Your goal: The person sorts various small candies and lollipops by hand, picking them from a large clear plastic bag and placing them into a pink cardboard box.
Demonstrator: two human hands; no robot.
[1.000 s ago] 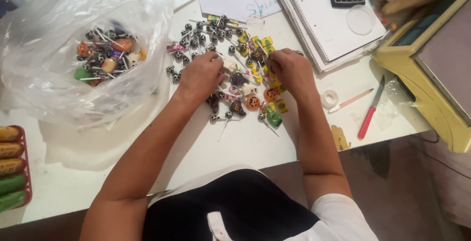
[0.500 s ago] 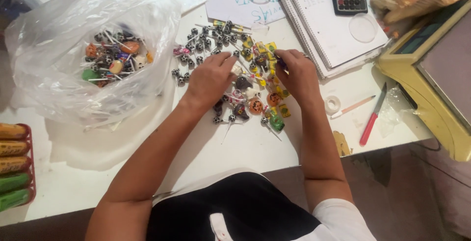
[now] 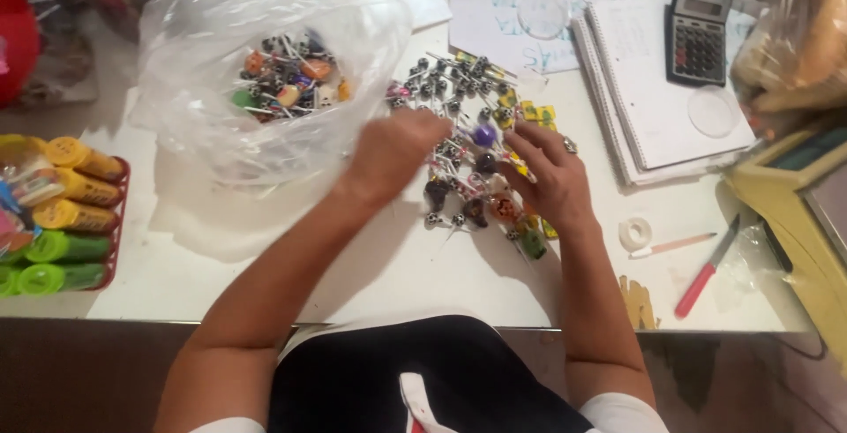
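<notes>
Between bag (image 3: 203,89) and notebook (image 3: 653,107): lollipops (image 3: 468,133).

Both hands (image 3: 476,164) lowered, seemingly half-curled

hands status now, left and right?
Left hand: blurred over the lollipops, loosely curled, grip cannot be told.
Right hand: open, fingers spread, resting on the lollipops.

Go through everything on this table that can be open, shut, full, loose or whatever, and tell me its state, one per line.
Bag: open, part filled with lollipops.
Lollipops: loose pile on the table, wrapped.
Left hand: on the pile, blurred, grip unclear.
Right hand: fingers spread on the pile.
Notebook: open, flat.
Calculator: lying on the notebook.
Tape roll: flat.
Red tray: full of tubes, capped, lying down.
</notes>
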